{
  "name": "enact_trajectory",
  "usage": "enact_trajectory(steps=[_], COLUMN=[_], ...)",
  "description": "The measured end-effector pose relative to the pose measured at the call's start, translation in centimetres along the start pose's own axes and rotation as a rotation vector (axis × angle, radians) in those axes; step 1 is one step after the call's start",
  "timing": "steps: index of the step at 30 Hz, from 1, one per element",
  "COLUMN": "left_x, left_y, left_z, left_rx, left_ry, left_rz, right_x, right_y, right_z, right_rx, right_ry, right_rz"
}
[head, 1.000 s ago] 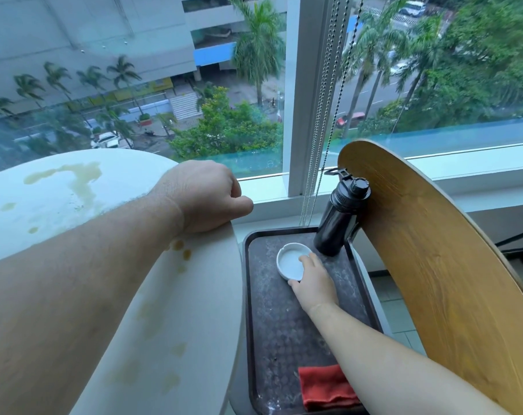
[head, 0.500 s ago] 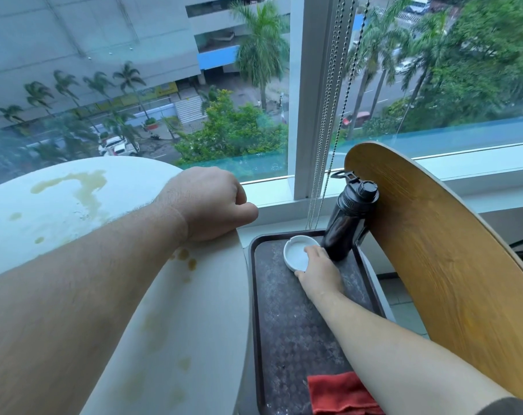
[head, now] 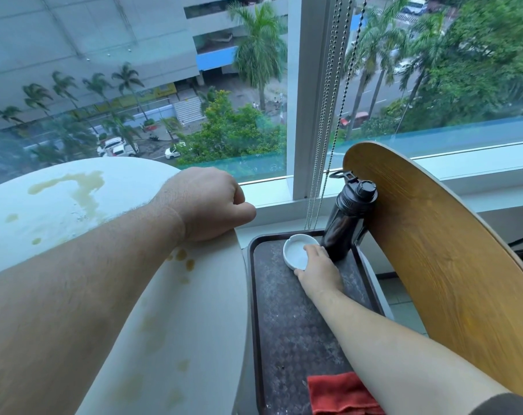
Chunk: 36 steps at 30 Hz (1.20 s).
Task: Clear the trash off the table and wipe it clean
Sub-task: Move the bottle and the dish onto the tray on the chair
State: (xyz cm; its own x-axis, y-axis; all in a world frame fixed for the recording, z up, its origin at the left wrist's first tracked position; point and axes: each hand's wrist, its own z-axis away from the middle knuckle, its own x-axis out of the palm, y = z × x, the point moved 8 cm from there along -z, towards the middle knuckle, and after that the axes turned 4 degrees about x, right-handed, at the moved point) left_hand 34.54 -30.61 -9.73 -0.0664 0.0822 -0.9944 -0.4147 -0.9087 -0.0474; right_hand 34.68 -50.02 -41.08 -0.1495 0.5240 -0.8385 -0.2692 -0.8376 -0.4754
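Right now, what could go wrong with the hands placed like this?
1. The right hand works the white dish right beside the black bottle; a nudge might tip the bottle off the tray.
2. The left hand and forearm lie across the stained table, so they may smear the spills.

Head view, single wide-angle camera, worn; looks forward and down.

Set above and close behind both forearms, which enter from the lower edge. Faces a window (head: 134, 70) with the street far below. Near field: round white counter (head: 59, 205) at left, dark tray (head: 299, 324) at centre, wooden chair back (head: 448, 280) at right. Left hand (head: 206, 202) close to the lens; right hand (head: 320, 269) further off, lower. Edges bowed by the lens. No second view.
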Motion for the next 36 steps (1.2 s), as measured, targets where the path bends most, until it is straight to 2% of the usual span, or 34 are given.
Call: enact_trajectory(steps=[10, 17, 22, 31, 36], left_x=[-0.1, -0.1, -0.4, -1.4, -3.1], left_y=[-0.2, -0.3, -0.4, 0.2, 2.2], left_z=[0.3, 0.4, 0.8, 2.8, 4.5], left_rx=[-0.033, -0.024, -0.030, -0.041, 0.028], left_ry=[-0.002, 0.007, -0.004, 0.026, 0.155], left_rz=[0.078, 0.125, 0.162, 0.255, 0.078], right_x=[-0.7, -3.0, -6.2, -11.3, -11.8], right_y=[0.0, -0.2, 0.3, 4.0, 8.0], right_z=[1.0, 4.6, 10.7, 24.4, 28.8], right_rx=[-0.072, -0.109, -0.101, -0.060, -0.024], right_ry=[0.042, 0.128, 0.194, 0.278, 0.281], right_rz=[-0.001, -0.140, -0.289, -0.341, -0.353])
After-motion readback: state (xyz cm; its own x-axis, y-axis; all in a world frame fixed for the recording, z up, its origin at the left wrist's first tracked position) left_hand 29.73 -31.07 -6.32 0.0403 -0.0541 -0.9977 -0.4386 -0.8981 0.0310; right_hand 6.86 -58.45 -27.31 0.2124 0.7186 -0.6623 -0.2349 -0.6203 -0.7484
